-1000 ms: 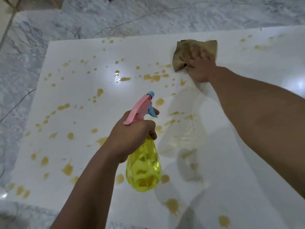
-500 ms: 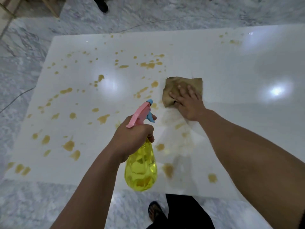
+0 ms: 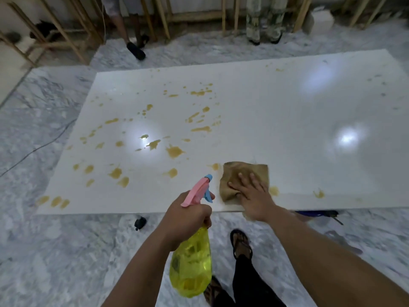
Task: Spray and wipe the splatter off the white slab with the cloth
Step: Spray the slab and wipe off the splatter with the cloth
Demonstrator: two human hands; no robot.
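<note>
A large white slab (image 3: 287, 120) lies flat on the marble floor. Yellow-brown splatter (image 3: 174, 151) dots its left and middle parts, and a few spots sit by the near edge. My right hand (image 3: 252, 196) presses flat on a tan cloth (image 3: 243, 173) at the slab's near edge, fingers spread. My left hand (image 3: 186, 220) grips the neck of a yellow spray bottle (image 3: 191, 269) with a pink head and blue nozzle, held over the floor just short of the slab, nozzle pointing at the slab.
Grey marble floor (image 3: 44, 251) surrounds the slab. My sandalled feet (image 3: 241, 242) stand close to the near edge. Two other people's legs (image 3: 263, 21) and wooden frames (image 3: 159, 16) stand beyond the far edge. A small dark object (image 3: 140, 222) and a cable (image 3: 33, 151) lie on the floor.
My right hand has dragged the cloth from the far side of the slab toward me to the near edge. The view has pulled back, and the bottle now hangs over the floor.
</note>
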